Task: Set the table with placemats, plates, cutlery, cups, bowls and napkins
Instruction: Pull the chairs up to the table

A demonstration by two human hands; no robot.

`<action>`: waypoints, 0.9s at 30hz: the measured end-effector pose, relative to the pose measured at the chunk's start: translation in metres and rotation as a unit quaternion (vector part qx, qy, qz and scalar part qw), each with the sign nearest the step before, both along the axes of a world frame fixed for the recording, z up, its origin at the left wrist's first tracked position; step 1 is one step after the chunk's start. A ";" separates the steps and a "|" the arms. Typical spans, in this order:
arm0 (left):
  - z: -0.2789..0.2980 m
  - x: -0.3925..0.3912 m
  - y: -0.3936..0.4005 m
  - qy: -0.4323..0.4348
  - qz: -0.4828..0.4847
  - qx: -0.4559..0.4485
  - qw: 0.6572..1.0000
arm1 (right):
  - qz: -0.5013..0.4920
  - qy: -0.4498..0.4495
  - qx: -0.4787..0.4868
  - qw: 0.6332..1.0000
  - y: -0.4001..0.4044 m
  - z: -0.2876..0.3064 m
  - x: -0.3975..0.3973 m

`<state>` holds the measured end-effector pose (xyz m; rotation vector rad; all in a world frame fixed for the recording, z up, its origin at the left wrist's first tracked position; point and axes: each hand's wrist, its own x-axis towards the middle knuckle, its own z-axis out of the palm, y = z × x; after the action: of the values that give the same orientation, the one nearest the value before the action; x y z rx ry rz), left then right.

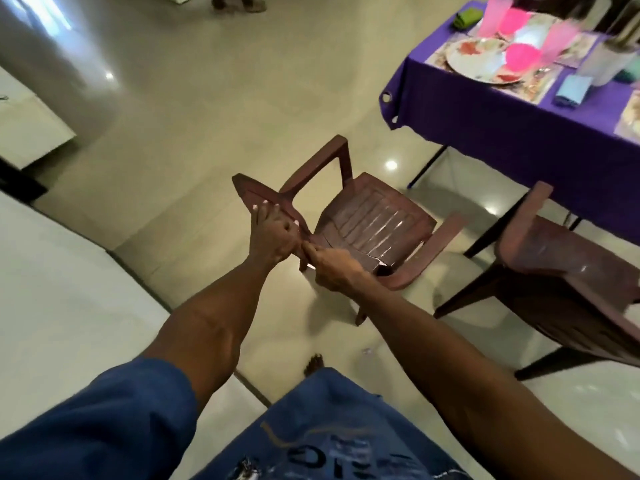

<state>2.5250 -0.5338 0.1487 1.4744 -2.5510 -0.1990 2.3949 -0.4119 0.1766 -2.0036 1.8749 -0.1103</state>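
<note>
Underfoot and all around the grip, pale glossy floor (214, 109) with bright light spots. Far beyond the grip and up to its right, table (519, 140) draped in a purple cloth, well apart from both hands. Just right of the grip, second brown chair (568, 271), drawn near the table's edge. At the grip itself, brown plastic armchair (374, 220), backrest toward the camera, slatted seat facing away toward the table. On that backrest's top edge, left hand (273, 233), fingers curled over the rim and gripping it, pale nails showing. Directly beside it, nearly touching, right hand (332, 268), fingers closed round the backrest's lower part where it meets the seat. Below the grip, blue sleeve (104, 420) on the left arm and blue printed garment (339, 431), with toes of a bare foot (313, 363) peeking out on the floor. Far from the grip, on the tabletop: patterned placemat (540, 88), on it a floral plate (474, 60), pink cups (523, 53) blurred around the plate, light blue napkin (571, 90) just right of the placemat, green napkin (467, 17) at the far edge. Cutlery near the plate too blurred to make out.
</note>
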 end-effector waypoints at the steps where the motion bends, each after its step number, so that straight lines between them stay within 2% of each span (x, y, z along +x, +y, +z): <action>1: 0.000 -0.011 0.005 -0.004 -0.019 0.000 1.000 | -0.012 0.011 -0.004 1.000 0.006 0.001 -0.017; 4: 0.000 -0.040 0.012 -0.025 -0.122 0.008 0.992 | -0.059 0.034 -0.004 0.998 0.025 -0.005 -0.068; 7: 0.009 -0.066 0.009 -0.030 -0.213 0.088 0.973 | -0.107 0.073 -0.003 0.992 0.039 -0.013 -0.114; 10: 0.016 -0.084 -0.005 -0.083 -0.286 0.126 0.946 | -0.141 0.108 0.018 0.984 0.050 -0.015 -0.147; 14: 0.019 -0.113 -0.032 -0.160 -0.299 0.076 0.938 | -0.215 0.123 0.025 0.969 0.053 -0.015 -0.168; 17: 0.015 -0.130 -0.054 -0.237 -0.372 -0.006 0.897 | -0.286 0.124 0.038 0.949 0.042 -0.016 -0.168; 19: 0.011 -0.131 -0.075 -0.244 -0.402 -0.035 0.882 | -0.308 0.126 0.059 0.941 0.021 -0.014 -0.156; 22: 0.011 -0.130 -0.101 -0.245 -0.411 -0.047 0.877 | -0.323 0.162 0.053 0.931 -0.015 -0.011 -0.127; 27: 0.007 -0.134 -0.115 -0.193 -0.430 -0.047 0.881 | -0.345 0.219 0.035 0.912 -0.024 -0.013 -0.113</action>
<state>2.3911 -0.6484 0.1553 0.2546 -3.3080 0.1223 2.2822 -0.4357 0.1636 -1.2929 2.7570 0.2345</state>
